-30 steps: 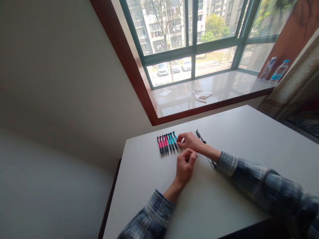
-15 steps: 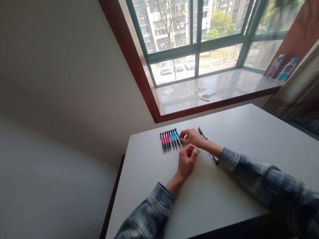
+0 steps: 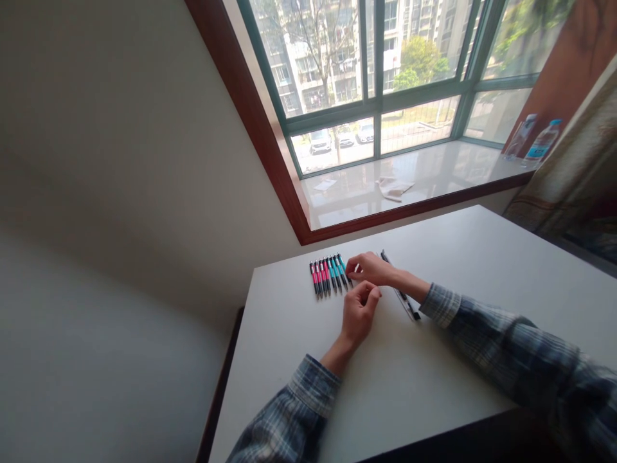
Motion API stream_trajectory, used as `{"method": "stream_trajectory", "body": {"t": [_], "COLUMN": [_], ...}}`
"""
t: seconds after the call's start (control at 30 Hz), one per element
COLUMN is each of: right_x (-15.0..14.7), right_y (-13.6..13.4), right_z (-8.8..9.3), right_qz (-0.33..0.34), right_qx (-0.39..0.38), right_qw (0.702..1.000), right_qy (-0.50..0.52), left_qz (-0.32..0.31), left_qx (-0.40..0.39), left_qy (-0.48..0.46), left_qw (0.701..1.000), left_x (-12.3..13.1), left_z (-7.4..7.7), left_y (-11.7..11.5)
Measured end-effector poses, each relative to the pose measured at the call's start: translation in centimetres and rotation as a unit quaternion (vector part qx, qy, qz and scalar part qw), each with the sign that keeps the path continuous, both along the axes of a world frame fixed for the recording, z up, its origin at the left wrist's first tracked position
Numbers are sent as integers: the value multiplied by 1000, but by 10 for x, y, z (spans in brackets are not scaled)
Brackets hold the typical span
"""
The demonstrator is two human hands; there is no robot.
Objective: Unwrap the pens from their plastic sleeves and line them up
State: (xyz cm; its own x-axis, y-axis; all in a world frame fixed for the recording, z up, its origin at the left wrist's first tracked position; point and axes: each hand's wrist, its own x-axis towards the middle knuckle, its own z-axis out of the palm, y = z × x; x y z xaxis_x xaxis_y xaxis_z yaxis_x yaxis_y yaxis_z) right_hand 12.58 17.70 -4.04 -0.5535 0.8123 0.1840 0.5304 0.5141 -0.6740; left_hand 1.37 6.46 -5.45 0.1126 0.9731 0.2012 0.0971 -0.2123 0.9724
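Several red pens (image 3: 320,278) and several teal pens (image 3: 336,271) lie side by side in a row on the white table (image 3: 289,360). My right hand (image 3: 370,268) is at the right end of the row, fingers bent together around a pen with a dark tip, mostly hidden. Just in front of it, my left hand (image 3: 357,311) is closed, thumb against the curled fingers; what it holds, if anything, is hidden. Dark and clear pens (image 3: 407,302) lie slanted beneath my right wrist.
Behind the table is a window sill (image 3: 347,199) with a crumpled cloth (image 3: 395,188) and a paper piece (image 3: 325,184). Two plastic bottles (image 3: 542,143) stand at its right end, near a curtain (image 3: 554,173). A wall rises on the left.
My right hand has shifted very slightly left against the row, and a dark pen tip shows below its fingers. The view has moved a little.
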Motion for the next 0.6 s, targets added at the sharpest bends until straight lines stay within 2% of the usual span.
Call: {"method": "stream_trajectory", "body": {"t": [0.1, 0.2, 0.3, 0.37, 0.47, 0.6], "right_x": [14, 42, 78, 98, 115, 112], "right_y": [17, 40, 56, 60, 62, 63], "right_z": [3, -1, -15, -28, -46, -59], "right_qz": [-16, -55, -140, -172, -160, -126], "right_qx": [23, 63, 79, 71, 42, 28], "right_qw": [999, 993, 979, 973, 976, 982], "right_qy": [23, 81, 127, 137, 141, 139], "left_qz": [-8, -18, -18, -14, -15, -15], "left_qx": [-7, -25, -29, -30, -37, -16], "left_qy": [17, 31, 47, 54, 72, 124], "left_qw": [1000, 999, 998, 998, 997, 992], "left_x": [0, 1, 0, -3, -6, -4], "left_z": [-2, -3, -4, -6, -9, -13], "left_y": [-1, -2, -1, 1, 4, 9]}}
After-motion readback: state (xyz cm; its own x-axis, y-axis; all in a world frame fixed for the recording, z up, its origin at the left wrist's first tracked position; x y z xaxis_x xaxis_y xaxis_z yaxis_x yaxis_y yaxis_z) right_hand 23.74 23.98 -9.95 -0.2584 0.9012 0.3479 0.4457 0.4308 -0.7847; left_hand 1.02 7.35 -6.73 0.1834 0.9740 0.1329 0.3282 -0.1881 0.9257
